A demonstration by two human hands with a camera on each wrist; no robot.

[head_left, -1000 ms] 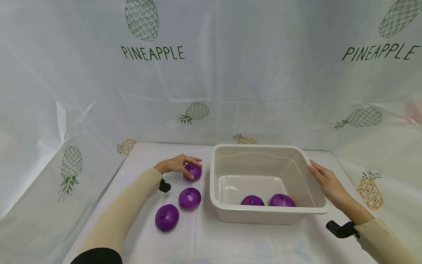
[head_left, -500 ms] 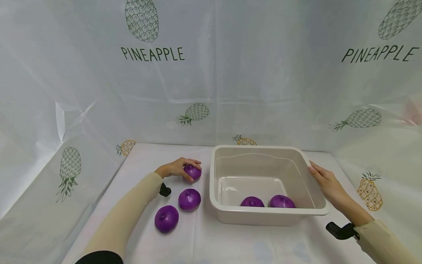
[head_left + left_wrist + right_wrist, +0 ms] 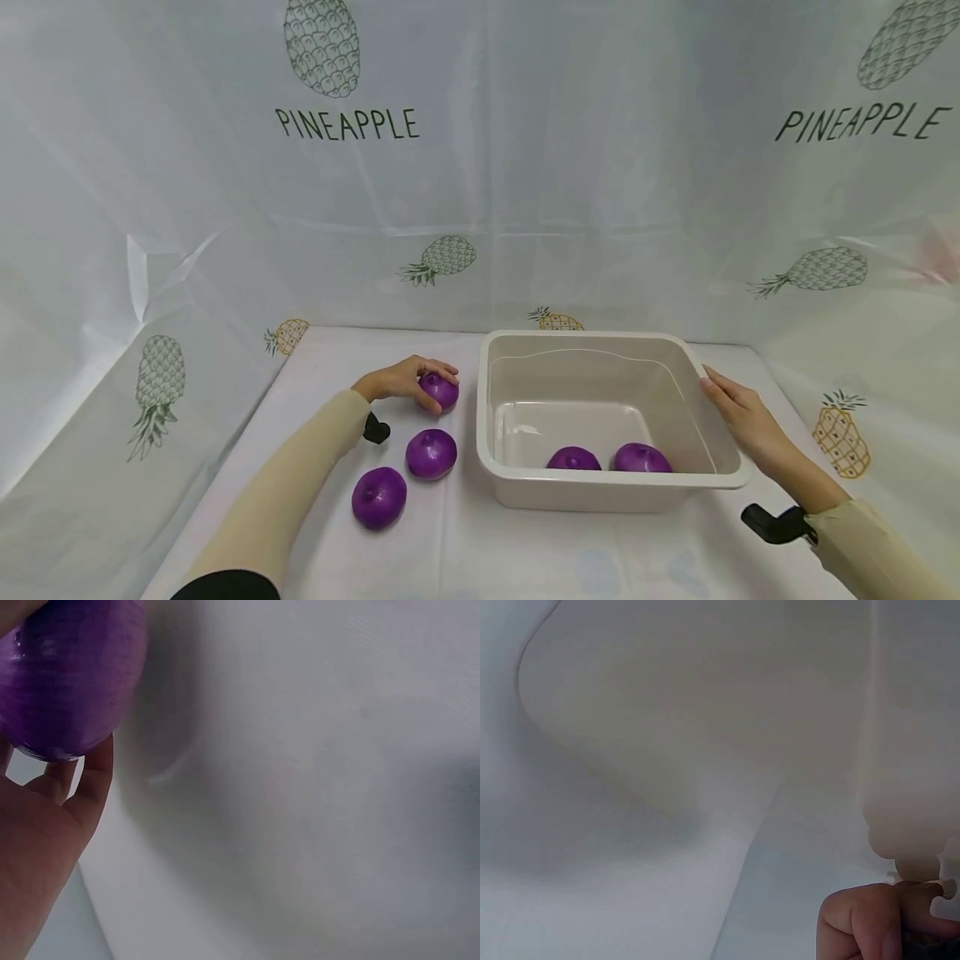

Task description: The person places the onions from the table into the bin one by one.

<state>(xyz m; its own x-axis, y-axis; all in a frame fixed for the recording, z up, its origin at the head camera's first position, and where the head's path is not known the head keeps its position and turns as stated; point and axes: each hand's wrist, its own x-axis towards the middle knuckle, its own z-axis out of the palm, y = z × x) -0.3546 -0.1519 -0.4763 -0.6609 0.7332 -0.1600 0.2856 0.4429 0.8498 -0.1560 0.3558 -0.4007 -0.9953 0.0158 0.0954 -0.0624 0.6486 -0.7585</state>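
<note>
At the far left of the table, my left hand (image 3: 402, 379) grips a shiny purple onion (image 3: 437, 392), thumb on the near side and fingers curved over the top. The left wrist view shows the same onion (image 3: 75, 682) close up, with fingers (image 3: 95, 780) against it. My right hand (image 3: 750, 418) holds the right rim of a beige plastic basin (image 3: 585, 379). In the right wrist view its fingers (image 3: 862, 915) are curled beneath the rim. Inside the basin lie two purple onions, one on the left (image 3: 573, 457) and one on the right (image 3: 642, 457), their lower parts hidden by the front wall.
Two more purple onions sit on the white tablecloth (image 3: 525, 558) left of the basin, a middle one (image 3: 431, 454) and a nearer one (image 3: 379, 498). A pale curtain (image 3: 600, 167) printed with pineapples rises behind and beside the table.
My left fingers have bent slightly closer over the far onion, which stays where it was. The right hand and the basin hold still; the head view shifts very slightly.
</note>
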